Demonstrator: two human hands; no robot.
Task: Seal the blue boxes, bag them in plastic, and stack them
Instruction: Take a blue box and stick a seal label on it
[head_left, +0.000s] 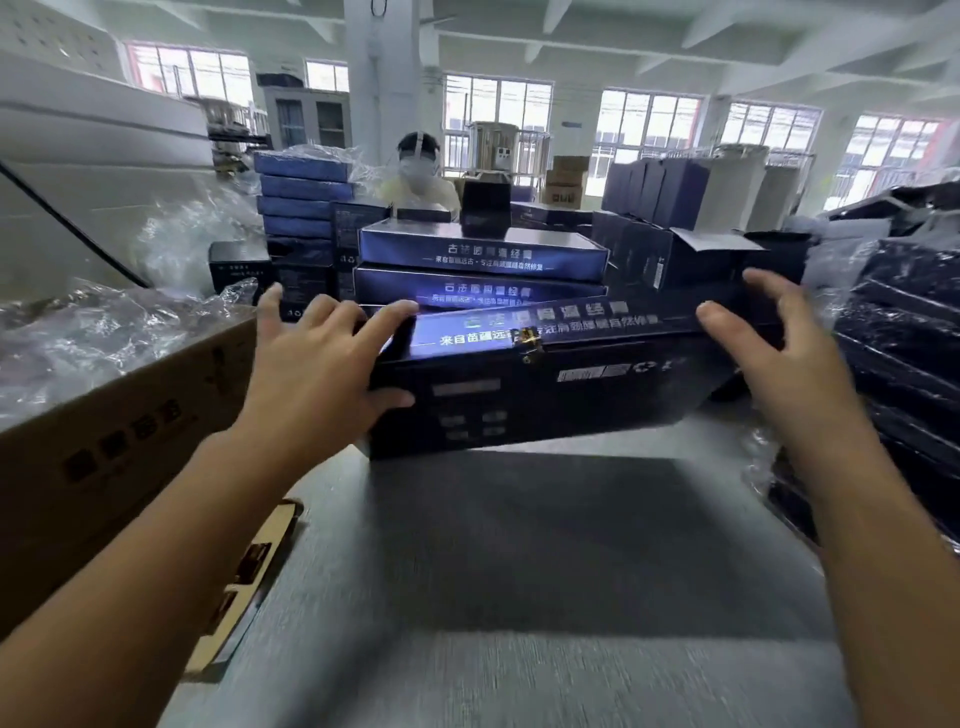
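Your left hand (317, 364) grips the left end of the blue box (545, 395); your right hand (769, 338) hangs spread-fingered by its right end. The box is tilted over the table (519, 597) and not yet bagged. Wrapped boxes (904, 322) are stacked at right, and bare boxes (483, 254) wait behind.

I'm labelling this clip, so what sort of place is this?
Probably a factory packing floor or warehouse: stacks of blue boxes on the table, a cardboard carton stuffed with plastic bags, and a second worker opposite.
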